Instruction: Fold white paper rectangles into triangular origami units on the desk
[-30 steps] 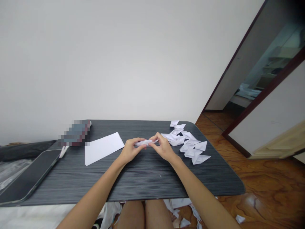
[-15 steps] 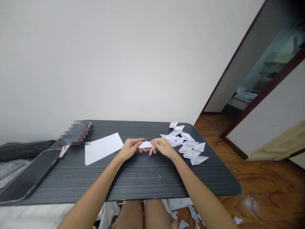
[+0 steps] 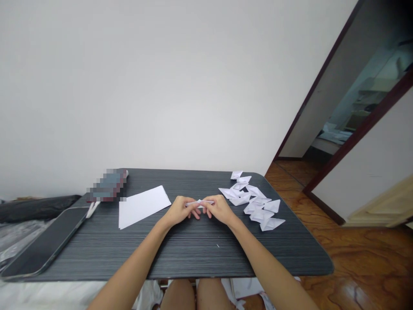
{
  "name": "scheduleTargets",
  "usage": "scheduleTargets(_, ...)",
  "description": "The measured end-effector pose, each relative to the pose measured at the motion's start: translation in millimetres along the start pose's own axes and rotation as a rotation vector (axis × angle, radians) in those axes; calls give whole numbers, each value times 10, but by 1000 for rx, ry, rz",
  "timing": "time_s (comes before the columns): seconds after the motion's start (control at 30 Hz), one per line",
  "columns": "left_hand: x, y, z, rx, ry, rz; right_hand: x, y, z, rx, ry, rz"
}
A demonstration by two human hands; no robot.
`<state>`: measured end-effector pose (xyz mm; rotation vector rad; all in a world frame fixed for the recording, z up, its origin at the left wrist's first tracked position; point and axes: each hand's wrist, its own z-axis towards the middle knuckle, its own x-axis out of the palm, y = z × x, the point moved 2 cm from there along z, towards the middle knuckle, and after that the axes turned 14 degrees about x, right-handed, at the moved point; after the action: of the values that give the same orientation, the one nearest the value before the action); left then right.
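Between my two hands, above the middle of the dark table, is a small folded white paper boat (image 3: 200, 201) seen nearly edge-on. My left hand (image 3: 181, 211) pinches its left part, thumb toward the centre. The right part is pinched by my right hand (image 3: 219, 209), thumbs almost meeting. Fingers hide much of the paper's underside. To the right of my right hand lie several folded white paper boats (image 3: 271, 223) in a loose cluster. A stack of flat white paper sheets (image 3: 143, 207) rests left of my left hand.
The dark striped table (image 3: 200, 258) stands against a white wall. A blurred-out object (image 3: 108, 186) sits at the back left, a white cable (image 3: 92, 209) beside it. A long dark tray-like panel (image 3: 45, 245) lies along the left edge. Paper scraps are on the floor below.
The folded paper has tilted from showing its flat face to nearly edge-on, and my thumbs have come closer together at its middle. The whole view has shifted slightly.
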<state>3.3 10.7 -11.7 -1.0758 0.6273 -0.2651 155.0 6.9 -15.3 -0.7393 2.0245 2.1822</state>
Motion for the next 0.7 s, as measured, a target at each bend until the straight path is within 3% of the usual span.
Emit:
scheduleTargets(0.17,-2,26,-4,-69,-8,-155,-62,-16,-8,9,92,-24)
scheduleTargets(0.27,-76,43,-15,-52,-87,-167,-119,-42,-23,14,109,-9)
scheduleTargets(0.5,-202,104,-62,61,-265,10,-213,-55,-27,-41,-142,-139)
scheduleTargets(0.7,-122,68,-61,127,-289,77,-167,106,-65,-246,-236,-320)
